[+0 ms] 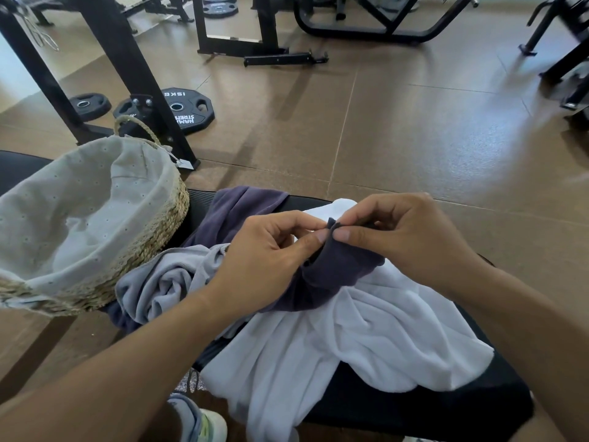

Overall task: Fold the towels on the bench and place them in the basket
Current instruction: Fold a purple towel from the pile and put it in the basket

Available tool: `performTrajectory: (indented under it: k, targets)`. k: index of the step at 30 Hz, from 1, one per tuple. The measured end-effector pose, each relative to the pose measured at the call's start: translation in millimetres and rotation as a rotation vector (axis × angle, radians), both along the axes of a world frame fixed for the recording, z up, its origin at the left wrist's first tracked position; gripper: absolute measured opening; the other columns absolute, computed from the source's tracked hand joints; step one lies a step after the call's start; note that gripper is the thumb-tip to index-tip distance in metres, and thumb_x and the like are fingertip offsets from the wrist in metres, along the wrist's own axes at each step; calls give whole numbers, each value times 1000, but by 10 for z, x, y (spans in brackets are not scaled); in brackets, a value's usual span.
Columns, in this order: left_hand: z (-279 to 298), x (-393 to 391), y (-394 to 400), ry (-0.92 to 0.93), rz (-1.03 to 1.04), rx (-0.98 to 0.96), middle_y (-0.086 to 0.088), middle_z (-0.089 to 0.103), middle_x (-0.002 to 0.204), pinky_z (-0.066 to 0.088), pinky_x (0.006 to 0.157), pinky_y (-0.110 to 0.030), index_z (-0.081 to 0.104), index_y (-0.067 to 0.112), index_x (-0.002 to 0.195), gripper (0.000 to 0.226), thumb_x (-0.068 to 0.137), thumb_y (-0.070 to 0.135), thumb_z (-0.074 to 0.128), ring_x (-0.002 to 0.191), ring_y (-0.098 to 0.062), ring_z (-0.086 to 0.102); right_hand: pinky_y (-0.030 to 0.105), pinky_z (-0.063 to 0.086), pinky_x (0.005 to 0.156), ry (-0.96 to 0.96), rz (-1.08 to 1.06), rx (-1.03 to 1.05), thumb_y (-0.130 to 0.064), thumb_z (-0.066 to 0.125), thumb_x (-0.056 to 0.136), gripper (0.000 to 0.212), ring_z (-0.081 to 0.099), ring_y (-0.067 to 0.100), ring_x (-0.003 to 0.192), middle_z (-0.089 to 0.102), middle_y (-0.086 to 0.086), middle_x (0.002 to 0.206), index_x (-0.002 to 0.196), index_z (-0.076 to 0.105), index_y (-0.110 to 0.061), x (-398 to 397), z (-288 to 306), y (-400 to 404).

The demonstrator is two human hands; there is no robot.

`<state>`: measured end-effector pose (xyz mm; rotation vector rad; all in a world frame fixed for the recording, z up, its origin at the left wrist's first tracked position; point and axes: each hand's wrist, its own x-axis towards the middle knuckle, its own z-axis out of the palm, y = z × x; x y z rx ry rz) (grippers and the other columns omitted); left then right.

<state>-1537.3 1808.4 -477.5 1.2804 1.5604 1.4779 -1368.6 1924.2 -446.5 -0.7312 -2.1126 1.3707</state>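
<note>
Sitting at the very bottom, near the feet: a shoe (199, 422) on the brown floor (414, 129).

Hanging over the near edge of the black bench (446, 406): a big white towel (334, 339), all bunched up, running from the far side down toward the camera.

Lying just left of it, crumpled in a lump: a light grey towel (165, 279), touching the basket's side.

Pinching the dark purple towel (331, 269) at one corner: the left hand (267, 260), thumb and first finger pressed together on the cloth, other fingers curled under.

Pinching the same corner from the other side: the right hand (401, 237), thumb and fingertips squeezed on the cloth, fingers bent. Both hands almost touching each other.

Being lifted up at that corner, with the rest drooping down onto the white towel and trailing off left and away toward the far edge of the bench. Not folded yet.

Standing on the left end of the bench: a woven basket (159, 231) with a pale cloth lining and a rope handle, open side up.

Lying farther back on the floor: black weight plates (188, 110) beside black gym frames (121, 59).
</note>
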Motion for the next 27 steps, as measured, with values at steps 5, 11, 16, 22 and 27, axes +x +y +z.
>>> performTrajectory:
  k: [5, 11, 16, 22, 27]
  targets:
    - [27, -4, -29, 58, -26, -18, 12, 66, 65, 39, 55, -24, 77, 22, 90, 17, 95, 9, 67, 57, -14, 45, 18, 54, 67, -22, 4, -51, -19, 83, 78, 14, 69, 7, 69, 78, -4, 77, 91, 80, -25, 1, 27, -8]
    - [51, -20, -2, 74, -44, -134, 4, 65, 60, 43, 56, -28, 75, 27, 98, 19, 101, 16, 59, 56, -10, 52, 8, 46, 67, -55, 49, 81, -17, 85, 78, 14, 67, -5, 69, 75, -18, 74, 78, 78, -29, 12, 42, -26]
    - [73, -111, 29, 98, -279, -290, -17, 76, 101, 52, 88, -45, 75, 22, 116, 24, 103, 20, 55, 91, -23, 69, 6, 40, 76, -86, 81, 529, -29, 85, 76, 9, 62, -2, 81, 68, -24, 77, 83, 80, -28, 10, 23, -91]
    - [60, -64, 19, 5, -358, -349, -29, 71, 90, 47, 70, -25, 74, 7, 100, 23, 99, -4, 54, 77, -15, 59, 13, 40, 83, -49, 67, 610, -41, 80, 77, 10, 58, 5, 85, 69, -17, 83, 85, 79, -35, 5, -18, -80]
    - [20, -27, 62, -24, -26, -226, -15, 75, 81, 53, 73, -37, 77, 14, 91, 10, 94, 12, 68, 69, -24, 65, 25, 47, 86, -45, 11, 603, -44, 75, 80, 14, 60, 6, 93, 70, -19, 86, 86, 79, -33, 20, 5, -50]
